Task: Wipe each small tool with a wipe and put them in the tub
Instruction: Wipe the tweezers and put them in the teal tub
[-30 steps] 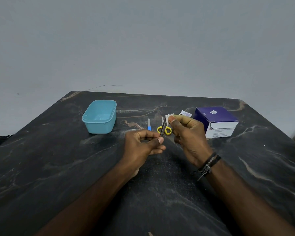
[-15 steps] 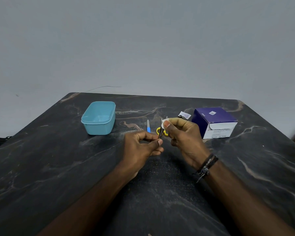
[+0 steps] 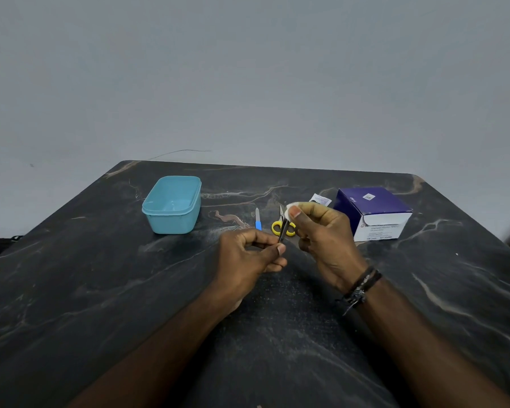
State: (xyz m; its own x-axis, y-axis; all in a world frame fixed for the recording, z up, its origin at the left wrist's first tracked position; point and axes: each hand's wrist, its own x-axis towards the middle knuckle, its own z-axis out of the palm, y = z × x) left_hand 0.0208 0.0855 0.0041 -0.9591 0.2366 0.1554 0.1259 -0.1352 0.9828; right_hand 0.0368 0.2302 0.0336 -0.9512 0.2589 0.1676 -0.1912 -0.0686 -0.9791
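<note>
At the centre of the frame the left hand (image 3: 249, 254) pinches the lower end of a thin dark tool (image 3: 283, 232), probably tweezers, though it is too small to be sure. The right hand (image 3: 321, 234) pinches a white wipe (image 3: 290, 207) between thumb and fingers, closed round the tool's upper end.

To do this step well, I judge the left pinch should stay firm while the wipe is drawn along the whole length of the tool, then the tool turned so the other face is covered too. The tip needs a light squeeze, not a pull that could tug it loose.

The tub (image 3: 173, 206) stands empty at centre left, well apart from the hands. A blue-handled tool (image 3: 258, 220) and yellow scissors (image 3: 280, 226) lie on the table (image 3: 100, 290) just beyond the hands, not yet wiped by the look of it.

The purple box (image 3: 371, 212) at right carries white print on its front panel, too blurred to read. A small sachet (image 3: 320, 199) lies beside it, its print also illegible.
</note>
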